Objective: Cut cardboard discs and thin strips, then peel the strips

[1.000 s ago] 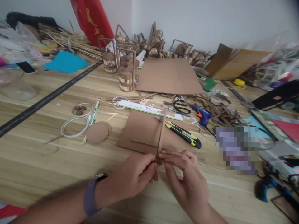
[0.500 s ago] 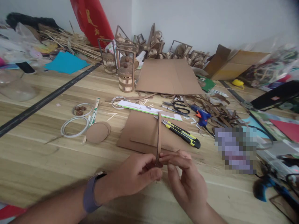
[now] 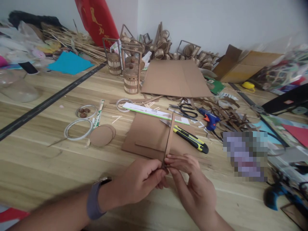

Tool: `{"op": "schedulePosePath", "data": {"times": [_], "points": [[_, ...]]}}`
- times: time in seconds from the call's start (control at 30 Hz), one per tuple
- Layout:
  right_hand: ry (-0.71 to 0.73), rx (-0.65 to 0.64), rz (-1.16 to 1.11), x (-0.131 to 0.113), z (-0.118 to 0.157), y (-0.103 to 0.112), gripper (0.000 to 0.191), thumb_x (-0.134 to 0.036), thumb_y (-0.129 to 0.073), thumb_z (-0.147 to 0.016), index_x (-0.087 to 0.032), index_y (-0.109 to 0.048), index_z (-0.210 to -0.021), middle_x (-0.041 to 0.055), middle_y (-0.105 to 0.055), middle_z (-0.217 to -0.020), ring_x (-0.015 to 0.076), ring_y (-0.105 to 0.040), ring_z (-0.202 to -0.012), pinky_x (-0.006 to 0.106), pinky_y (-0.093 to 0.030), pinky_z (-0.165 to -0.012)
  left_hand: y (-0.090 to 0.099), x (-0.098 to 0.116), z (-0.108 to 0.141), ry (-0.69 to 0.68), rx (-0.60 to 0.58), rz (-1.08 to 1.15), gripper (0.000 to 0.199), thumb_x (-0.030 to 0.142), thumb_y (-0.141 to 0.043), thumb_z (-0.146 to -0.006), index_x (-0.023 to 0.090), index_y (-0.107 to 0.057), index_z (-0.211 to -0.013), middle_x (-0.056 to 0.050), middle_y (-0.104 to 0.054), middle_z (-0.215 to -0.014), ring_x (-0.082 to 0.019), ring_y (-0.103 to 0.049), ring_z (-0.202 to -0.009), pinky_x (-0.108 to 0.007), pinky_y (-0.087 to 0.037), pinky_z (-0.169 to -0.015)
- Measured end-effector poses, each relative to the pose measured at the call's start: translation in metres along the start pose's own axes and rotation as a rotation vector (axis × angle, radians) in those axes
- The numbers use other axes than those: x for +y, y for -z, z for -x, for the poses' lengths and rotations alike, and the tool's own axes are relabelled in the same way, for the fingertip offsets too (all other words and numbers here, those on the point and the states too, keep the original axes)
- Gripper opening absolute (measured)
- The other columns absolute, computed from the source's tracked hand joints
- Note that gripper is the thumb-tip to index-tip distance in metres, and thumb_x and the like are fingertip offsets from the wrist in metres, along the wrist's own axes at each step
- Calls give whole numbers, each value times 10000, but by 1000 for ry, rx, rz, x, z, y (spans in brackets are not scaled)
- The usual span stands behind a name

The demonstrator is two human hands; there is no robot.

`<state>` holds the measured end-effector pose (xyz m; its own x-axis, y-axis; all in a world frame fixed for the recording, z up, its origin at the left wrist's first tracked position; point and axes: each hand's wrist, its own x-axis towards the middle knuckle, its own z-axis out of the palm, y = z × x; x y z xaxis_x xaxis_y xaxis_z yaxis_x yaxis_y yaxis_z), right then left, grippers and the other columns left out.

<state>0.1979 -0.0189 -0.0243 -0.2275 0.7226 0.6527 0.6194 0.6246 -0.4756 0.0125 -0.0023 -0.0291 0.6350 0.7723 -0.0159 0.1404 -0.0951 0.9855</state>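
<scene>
A narrow brown cardboard strip [image 3: 169, 138] stands up from between my two hands, its lower end pinched. My left hand [image 3: 144, 178], with a watch on the wrist, grips that end from the left. From the right, my right hand [image 3: 193, 184] closes thumb and fingers on the same end; the fingertips hide what the strip does there. Just beyond lies a cardboard sheet [image 3: 141, 131] with a yellow-and-black utility knife [image 3: 190, 138] on it, blade out. Two cardboard discs [image 3: 101, 135] rest to the left, near a white tape roll [image 3: 66, 131].
Behind the sheet lie a white-and-green strip [image 3: 154, 112], black scissors [image 3: 189, 111] and a blue glue gun [image 3: 209, 118] beside brown strip scraps [image 3: 232, 115]. Small lidded model buckets [image 3: 131, 81] stand farther back, next to a large cardboard sheet [image 3: 176, 78]. A cardboard box [image 3: 250, 65] sits back right.
The strip's upper end has tilted to the right. My right thumb has closed in on the lower end, against the left fingertips. The view has shifted slightly.
</scene>
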Motion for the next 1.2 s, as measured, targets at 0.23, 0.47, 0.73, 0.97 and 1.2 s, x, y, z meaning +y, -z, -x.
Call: {"op": "schedulePosePath", "data": {"times": [0.23, 0.47, 0.73, 0.97, 1.2], "points": [[-57, 4, -63, -2, 1, 3, 90, -224, -548, -987, -257, -624, -953, 26, -773, -880, 193, -732, -830, 352, -536, -796, 5, 0, -2, -154, -5, -167, 441, 396, -349, -1045, 161, -658, -838, -56, -721, -805, -154, -659, -738, -227, -449, -664], [-35, -9, -135, 1, -1, 6, 91, -254, -541, -1002, -243, -621, -961, 44, -763, -893, 191, -731, -907, 334, -571, -809, 11, 2, -3, -234, -3, -337, 549, 481, -258, -1065, 168, -647, -837, -55, -688, -809, -167, -629, -764, -246, -436, -703], [114, -58, -8, 3, -8, 5, 120, -310, -651, -938, -210, -648, -1005, 89, -776, -922, 207, -764, -858, 293, -639, -751, 9, -1, -3, -322, 77, -480, 354, 299, -308, -1067, 197, -515, -799, -25, -610, -786, -162, -555, -738, -242, -413, -696], [104, -95, -92, 2, -12, 11, 68, -177, -675, -907, -209, -687, -965, 77, -789, -935, 205, -770, -885, 282, -654, -765, 11, 2, -4, -390, 37, -547, 269, 194, -340, -1046, 192, -540, -866, -48, -638, -845, -184, -572, -794, -274, -450, -761], [86, -80, -164, 3, -9, 9, 125, -103, -687, -859, -206, -710, -925, 85, -794, -934, 223, -771, -909, 293, -654, -780, 12, 1, -1, -386, 25, -719, 220, 144, -377, -1019, 195, -538, -876, -41, -622, -827, -193, -569, -796, -285, -453, -746]]}}
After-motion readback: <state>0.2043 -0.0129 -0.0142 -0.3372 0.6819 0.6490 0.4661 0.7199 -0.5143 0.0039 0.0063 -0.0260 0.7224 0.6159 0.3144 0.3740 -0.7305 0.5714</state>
